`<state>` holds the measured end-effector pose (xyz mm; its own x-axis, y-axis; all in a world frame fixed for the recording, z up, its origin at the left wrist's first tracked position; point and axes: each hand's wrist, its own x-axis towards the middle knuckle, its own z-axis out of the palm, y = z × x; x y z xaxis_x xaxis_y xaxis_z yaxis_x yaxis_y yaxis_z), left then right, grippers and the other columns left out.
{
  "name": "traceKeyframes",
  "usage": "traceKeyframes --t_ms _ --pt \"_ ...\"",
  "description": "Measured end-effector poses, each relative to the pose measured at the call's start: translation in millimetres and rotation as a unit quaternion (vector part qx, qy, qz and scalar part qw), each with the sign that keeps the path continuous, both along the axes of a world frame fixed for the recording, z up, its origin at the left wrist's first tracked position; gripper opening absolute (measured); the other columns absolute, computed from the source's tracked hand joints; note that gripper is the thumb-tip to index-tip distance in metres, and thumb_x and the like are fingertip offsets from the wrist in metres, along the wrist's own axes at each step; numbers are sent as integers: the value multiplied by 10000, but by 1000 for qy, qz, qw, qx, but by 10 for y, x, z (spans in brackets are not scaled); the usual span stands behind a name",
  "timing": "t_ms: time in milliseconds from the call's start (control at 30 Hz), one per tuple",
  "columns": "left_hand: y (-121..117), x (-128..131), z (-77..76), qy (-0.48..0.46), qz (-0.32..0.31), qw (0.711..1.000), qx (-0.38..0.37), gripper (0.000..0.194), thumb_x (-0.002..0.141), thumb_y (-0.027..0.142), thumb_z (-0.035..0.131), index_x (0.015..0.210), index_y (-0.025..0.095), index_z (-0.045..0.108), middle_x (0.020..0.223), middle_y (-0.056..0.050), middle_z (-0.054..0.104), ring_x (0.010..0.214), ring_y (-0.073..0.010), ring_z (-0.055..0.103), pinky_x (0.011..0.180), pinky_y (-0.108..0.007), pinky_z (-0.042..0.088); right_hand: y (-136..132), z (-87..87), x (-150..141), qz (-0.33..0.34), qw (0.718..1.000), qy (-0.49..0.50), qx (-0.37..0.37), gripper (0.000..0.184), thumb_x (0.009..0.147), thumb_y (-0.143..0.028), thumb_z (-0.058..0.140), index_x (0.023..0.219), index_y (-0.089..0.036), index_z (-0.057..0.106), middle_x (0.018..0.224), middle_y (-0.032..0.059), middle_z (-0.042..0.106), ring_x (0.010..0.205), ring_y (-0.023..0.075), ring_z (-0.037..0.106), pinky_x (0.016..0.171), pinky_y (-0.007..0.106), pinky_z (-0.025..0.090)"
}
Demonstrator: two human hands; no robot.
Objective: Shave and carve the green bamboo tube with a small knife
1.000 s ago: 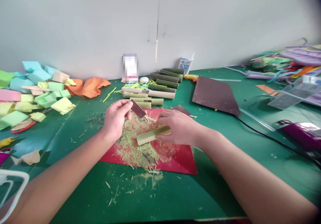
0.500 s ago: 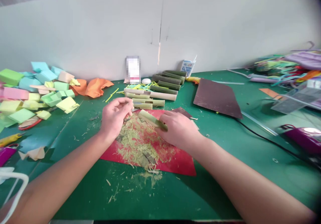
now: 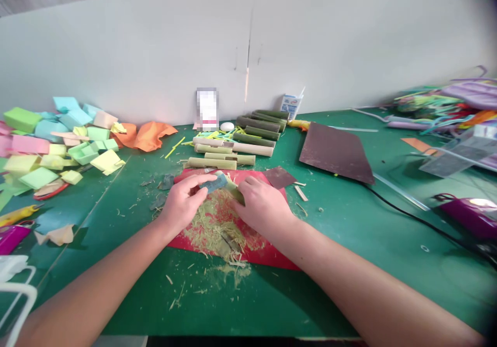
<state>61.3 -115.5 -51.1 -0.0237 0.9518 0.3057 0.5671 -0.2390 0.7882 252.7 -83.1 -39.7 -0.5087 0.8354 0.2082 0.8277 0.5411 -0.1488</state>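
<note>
My right hand (image 3: 262, 202) is closed around a short green bamboo piece (image 3: 235, 190), covering its near end. In my left hand (image 3: 182, 202) is a small blue-grey piece of sandpaper (image 3: 213, 183), pinched between thumb and fingers and laid against the far end of the bamboo. Both hands are over a red sheet (image 3: 272, 256) strewn with pale bamboo shavings (image 3: 217, 228). Just beyond them lie several cut bamboo tubes (image 3: 254, 151) in a rough row, some pale with notches, others dark green.
Folded pastel paper pieces (image 3: 37, 178) and orange paper (image 3: 149, 134) crowd the left. A dark brown sheet (image 3: 336, 153) lies right of the tubes. A purple tool (image 3: 471, 215) with a black cord is at far right, near a clear box (image 3: 450, 155). A phone (image 3: 207, 107) leans on the wall.
My left hand has come down and brought the sandpaper onto the bamboo's end. The right hand has shifted slightly left and toward me with the bamboo.
</note>
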Motion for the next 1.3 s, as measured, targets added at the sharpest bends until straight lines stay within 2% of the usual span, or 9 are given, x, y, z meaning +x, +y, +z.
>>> traceKeyframes --t_ms 167,300,433,533,700,800,1000,1200,1300 --pt "43 -23 -32 110 -36 990 86 288 835 121 496 1061 203 653 859 -32 612 691 -119 555 626 -249 472 5 -35 -7 4 1000 5 16 184 822 -307 516 798 -160 623 851 56 623 733 165 584 575 276 357" --pt "98 -62 -119 140 -53 981 122 217 792 214 629 1006 192 656 925 -57 635 831 -167 604 752 -306 509 12 -67 -24 8 1000 10 -2 208 831 -340 522 780 -170 631 837 49 631 733 169 592 587 282 369" --pt "168 -100 -193 152 -59 979 126 217 778 191 654 994 195 644 956 -59 640 862 -172 617 747 -304 517 7 -62 -21 5 1000 24 -15 194 818 -338 532 770 -175 624 848 43 636 751 166 599 601 279 383" --pt "199 -104 -196 172 -54 973 145 184 771 135 645 947 189 639 929 -50 636 876 -172 609 778 -319 508 -20 -16 28 -6 1000 20 -11 244 807 -409 530 805 -179 613 871 50 647 777 183 610 592 281 388" --pt "189 -73 -166 194 -46 968 151 121 765 128 649 874 179 638 859 -40 630 793 -160 608 719 -307 507 -51 88 154 -41 994 -70 -71 418 758 -591 498 776 -189 611 760 62 659 714 239 627 544 311 384" --pt "184 -66 -154 196 -35 966 162 154 781 160 644 934 184 640 877 -46 638 802 -161 612 746 -314 513 -49 118 175 -39 987 -112 -111 395 736 -576 520 747 -194 617 749 68 665 689 244 629 515 305 362" --pt "205 -98 -138 207 -14 965 159 177 788 225 650 963 196 638 940 -55 629 867 -174 611 810 -343 509 -76 53 81 -24 994 -28 -101 299 780 -482 497 706 -212 602 699 36 650 611 175 576 491 284 302" --pt "177 -119 -91 203 -7 966 161 79 781 184 645 851 189 609 907 -43 617 910 -180 592 835 -351 492 -119 14 26 -31 994 6 -101 312 778 -483 514 672 -198 583 670 41 626 575 151 534 475 275 262" --pt "162 -129 -77 197 -10 970 143 104 762 161 659 853 189 616 926 -41 616 931 -179 590 847 -339 484 -114 1 22 -30 993 11 -112 309 778 -479 512 665 -198 575 654 37 617 565 147 516 474 277 248"
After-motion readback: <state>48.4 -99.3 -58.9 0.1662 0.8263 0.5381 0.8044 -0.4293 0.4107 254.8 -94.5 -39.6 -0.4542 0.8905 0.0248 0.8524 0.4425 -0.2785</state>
